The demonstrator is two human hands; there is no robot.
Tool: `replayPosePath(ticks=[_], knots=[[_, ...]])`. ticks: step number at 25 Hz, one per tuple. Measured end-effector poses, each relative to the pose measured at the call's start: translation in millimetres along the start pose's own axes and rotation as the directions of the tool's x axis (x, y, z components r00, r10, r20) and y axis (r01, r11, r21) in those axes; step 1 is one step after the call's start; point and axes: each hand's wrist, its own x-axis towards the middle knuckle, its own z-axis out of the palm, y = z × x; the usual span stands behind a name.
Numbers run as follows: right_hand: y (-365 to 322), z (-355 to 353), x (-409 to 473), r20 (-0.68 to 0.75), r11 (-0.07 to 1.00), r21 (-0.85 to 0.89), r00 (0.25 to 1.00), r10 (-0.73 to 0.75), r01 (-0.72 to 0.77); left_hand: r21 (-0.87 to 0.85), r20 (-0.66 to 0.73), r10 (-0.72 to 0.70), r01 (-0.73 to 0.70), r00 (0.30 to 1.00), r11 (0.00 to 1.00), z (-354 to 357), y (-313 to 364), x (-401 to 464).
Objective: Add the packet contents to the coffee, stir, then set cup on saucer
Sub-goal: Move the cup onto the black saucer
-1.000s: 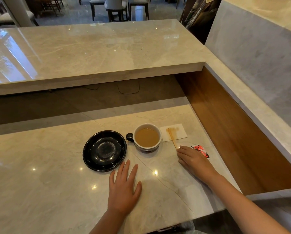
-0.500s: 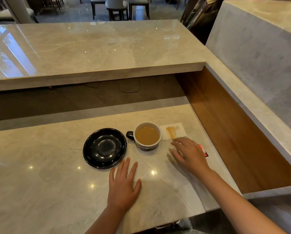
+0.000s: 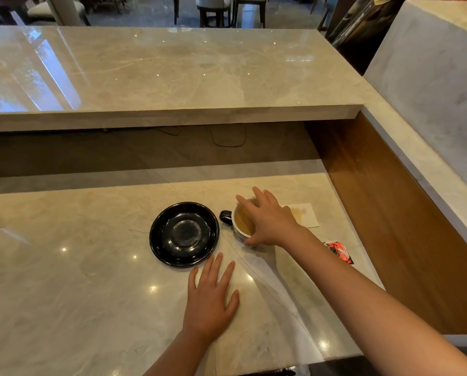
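A white cup (image 3: 240,232) of light brown coffee, its dark handle pointing left, stands on the marble counter (image 3: 77,267) just right of an empty black saucer (image 3: 159,240). My right hand (image 3: 270,221) hovers over the cup with fingers spread across the rim and the thumb at the cup's near side; whether it grips is unclear. My left hand (image 3: 210,297) lies flat on the counter in front of the saucer, holding nothing. A torn red packet (image 3: 339,251) lies to the right, beside my forearm. The stir stick is hidden.
A stained white napkin (image 3: 307,217) lies right of the cup. A raised marble ledge (image 3: 172,77) runs along the back, and a wooden side wall (image 3: 389,213) closes the right. Chairs stand in the room beyond.
My right hand has left the spot by the red packet and moved up and left over the cup. The left hand, cup and saucer have stayed put.
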Motion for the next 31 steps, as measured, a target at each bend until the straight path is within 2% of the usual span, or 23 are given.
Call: replayPosePath(ticks=[5,15,23,31], knots=[[2.2,-4.8,12.7,0.076,0.999,-0.045,0.997,-0.015,0.019,0.005,0.007,0.002,-0.002,1.0,1.0,0.7,0.0,-0.5],[5.2,-1.7,14.4,-0.045,0.997,0.004,0.996,-0.08,0.081,0.025,-0.01,0.001,-0.001,1.0,1.0,0.9,0.1,0.0],[-47.2,-21.0,23.6,-0.143,0.965,0.072,0.96,-0.241,0.253,-0.013,-0.03,0.017,-0.017,0.999,1.0,-2.8,1.4,-0.3],[-104.2,-10.7,40.7,-0.153,0.931,0.098,0.929,-0.336,0.352,-0.031,-0.029,0.031,-0.032,0.999,0.999,-4.9,0.8,0.7]])
